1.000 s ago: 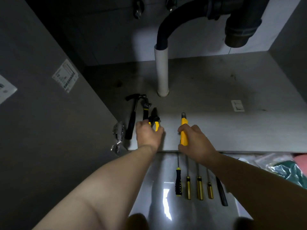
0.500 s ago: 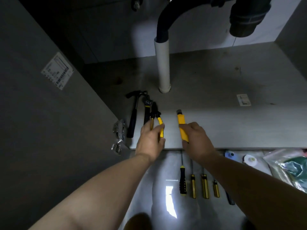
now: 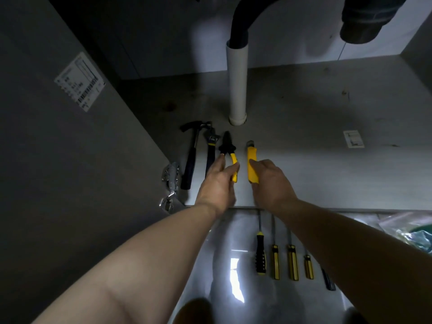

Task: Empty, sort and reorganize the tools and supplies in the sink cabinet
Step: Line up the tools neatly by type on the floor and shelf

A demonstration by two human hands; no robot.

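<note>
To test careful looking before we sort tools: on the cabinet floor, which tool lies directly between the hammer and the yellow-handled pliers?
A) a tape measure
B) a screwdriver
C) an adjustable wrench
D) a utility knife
C: the adjustable wrench lies between the hammer and the pliers, with the utility knife on the pliers' other side.

On the cabinet floor (image 3: 327, 164) four tools lie parallel, heads toward the back: black hammer (image 3: 190, 157), wrench (image 3: 211, 150), yellow-handled pliers (image 3: 228, 146) gripped by the left hand (image 3: 217, 183), yellow knife (image 3: 252, 157) gripped by the right hand (image 3: 273, 183). In front, yellow-and-black screwdrivers (image 3: 260, 256) lie in a row.
</note>
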